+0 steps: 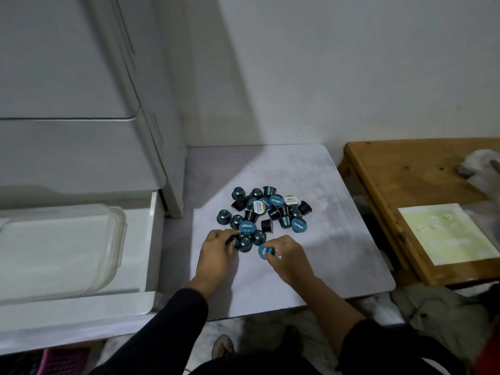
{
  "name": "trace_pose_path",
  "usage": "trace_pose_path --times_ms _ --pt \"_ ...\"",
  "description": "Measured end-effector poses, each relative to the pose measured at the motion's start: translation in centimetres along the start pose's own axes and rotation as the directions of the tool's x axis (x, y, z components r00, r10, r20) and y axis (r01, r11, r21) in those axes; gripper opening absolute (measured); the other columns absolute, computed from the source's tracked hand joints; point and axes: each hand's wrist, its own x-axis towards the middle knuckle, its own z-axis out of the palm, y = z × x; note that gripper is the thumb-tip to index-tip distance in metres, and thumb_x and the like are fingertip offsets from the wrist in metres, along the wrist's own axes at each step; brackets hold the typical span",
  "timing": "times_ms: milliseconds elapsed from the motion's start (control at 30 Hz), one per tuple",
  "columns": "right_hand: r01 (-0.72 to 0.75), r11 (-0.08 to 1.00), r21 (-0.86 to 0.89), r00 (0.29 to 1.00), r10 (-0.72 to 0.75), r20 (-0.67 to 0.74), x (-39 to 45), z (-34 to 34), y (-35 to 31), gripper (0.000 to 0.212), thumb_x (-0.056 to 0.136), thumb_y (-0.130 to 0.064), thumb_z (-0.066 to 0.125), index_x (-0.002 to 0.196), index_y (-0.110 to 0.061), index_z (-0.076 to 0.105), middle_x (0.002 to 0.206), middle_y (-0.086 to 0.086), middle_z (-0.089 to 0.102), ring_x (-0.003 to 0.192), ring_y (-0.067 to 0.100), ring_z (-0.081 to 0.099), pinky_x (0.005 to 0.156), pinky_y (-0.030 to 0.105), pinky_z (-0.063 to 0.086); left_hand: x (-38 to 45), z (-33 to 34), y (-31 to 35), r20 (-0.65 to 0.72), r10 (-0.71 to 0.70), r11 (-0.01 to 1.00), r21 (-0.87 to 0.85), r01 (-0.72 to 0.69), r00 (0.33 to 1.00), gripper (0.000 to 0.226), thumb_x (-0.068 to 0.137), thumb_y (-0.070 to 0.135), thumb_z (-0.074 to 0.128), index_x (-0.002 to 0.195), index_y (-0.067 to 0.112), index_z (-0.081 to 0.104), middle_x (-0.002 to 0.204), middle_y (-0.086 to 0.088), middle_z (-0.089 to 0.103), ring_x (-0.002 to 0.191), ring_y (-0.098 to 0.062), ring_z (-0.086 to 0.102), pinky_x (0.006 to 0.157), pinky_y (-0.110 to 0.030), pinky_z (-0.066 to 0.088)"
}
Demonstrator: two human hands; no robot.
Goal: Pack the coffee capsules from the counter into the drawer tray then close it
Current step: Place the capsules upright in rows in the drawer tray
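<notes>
Several blue and black coffee capsules (266, 209) lie in a loose pile on the white marble counter (311, 255). My left hand (217, 249) rests at the pile's near left edge, fingers closed on a dark capsule (232, 240). My right hand (286, 255) pinches a blue-lidded capsule (263, 251) just in front of the pile. To the left, the white drawer (151, 239) stands pulled out with a clear plastic tray (62, 247) inside; the tray holds nothing that I can see.
A white cabinet (81, 104) rises behind the drawer. A wooden table (405, 171) with a yellow sheet (446, 234) stands at the right. Cloth (438, 315) and a sandalled foot (223, 347) lie below the counter's front edge.
</notes>
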Motion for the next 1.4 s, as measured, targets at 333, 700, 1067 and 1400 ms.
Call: trace_pose_path --times_ms 333,700,1067,1400 --pt "-0.192 0.949 0.248 0.981 0.185 0.049 1.0 -1.2 1.4 0.014 0.076 -0.002 0.067 0.089 -0.005 0.074 0.088 0.012 0.074 0.074 0.018 0.063 0.071 0.019 0.048 -0.3 1.8 1.8 -0.125 -0.138 0.975 -0.190 0.113 0.983 0.029 0.084 -0.002 0.057 0.103 0.014 0.072 0.095 -0.004 0.058 0.085 -0.010 0.053 0.079 0.003 0.031" --pt "-0.360 0.512 0.780 0.924 0.313 0.222 4.5 -7.2 1.0 0.018 0.083 0.008 0.058 0.084 -0.006 0.070 0.096 0.020 0.069 0.091 0.032 0.065 0.086 0.036 0.055 -1.2 0.6 6.9 -0.192 -0.391 0.707 -0.689 0.160 0.900 0.026 0.084 0.007 0.064 0.084 0.031 0.074 0.091 0.005 0.074 0.085 -0.014 0.068 0.084 -0.028 0.053" --pt "-0.166 0.509 0.845 0.979 -0.019 0.203 7.2 -11.6 -10.2 0.022 0.083 0.005 0.060 0.080 -0.014 0.070 0.084 0.004 0.071 0.077 0.014 0.066 0.075 0.018 0.057 -0.7 -10.4 10.5 -0.321 -0.328 0.581 -0.810 -0.078 0.888 0.021 0.087 0.004 0.059 0.098 0.017 0.071 0.086 0.008 0.073 0.073 0.004 0.066 0.068 -0.009 0.051" --pt "-0.112 0.566 0.817 0.929 -0.231 0.288 6.2 -5.7 -22.9 0.023 0.083 0.004 0.059 0.080 -0.016 0.071 0.081 0.005 0.071 0.072 0.015 0.063 0.073 0.018 0.055 -3.4 -26.6 1.1 -0.281 -0.217 0.749 -0.662 -0.025 0.935 0.028 0.086 0.005 0.060 0.083 0.029 0.074 0.083 0.012 0.075 0.084 -0.003 0.069 0.083 -0.018 0.054"
